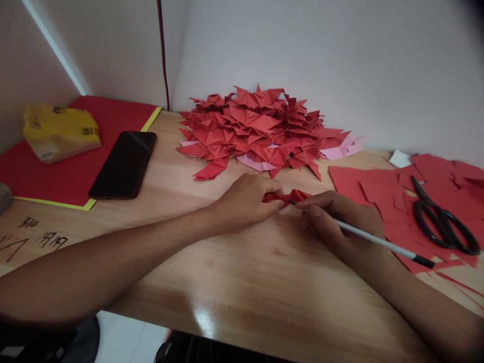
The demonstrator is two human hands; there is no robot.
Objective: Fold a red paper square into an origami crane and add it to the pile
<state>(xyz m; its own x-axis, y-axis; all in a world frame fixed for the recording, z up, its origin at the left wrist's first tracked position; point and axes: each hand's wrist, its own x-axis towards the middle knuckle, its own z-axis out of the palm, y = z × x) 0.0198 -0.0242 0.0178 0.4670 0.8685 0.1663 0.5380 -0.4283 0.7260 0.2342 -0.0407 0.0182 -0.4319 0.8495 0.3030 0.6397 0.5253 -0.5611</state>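
A small folded red paper piece (299,195) lies at the middle of the desk, pinched between the thumb and fingers of my left hand (245,199). My right hand (336,214) grips a slim white pen (372,238) with a black end cap. The pen's dark tip touches or nearly touches the red paper, close to my left fingertips; contact is hard to make out. Part of the folded paper is hidden under the fingers of both hands. Just behind them rises a big heap of folded red paper shapes (253,126), with a few pink ones among them.
Black-handled scissors (438,222) rest on loose red paper squares (378,194) at the right. To the left are a black phone (123,165), red sheets (56,176) over yellow, and a yellow packet (62,132). Handwritten marks show on the wooden desk (181,282). A wall stands behind.
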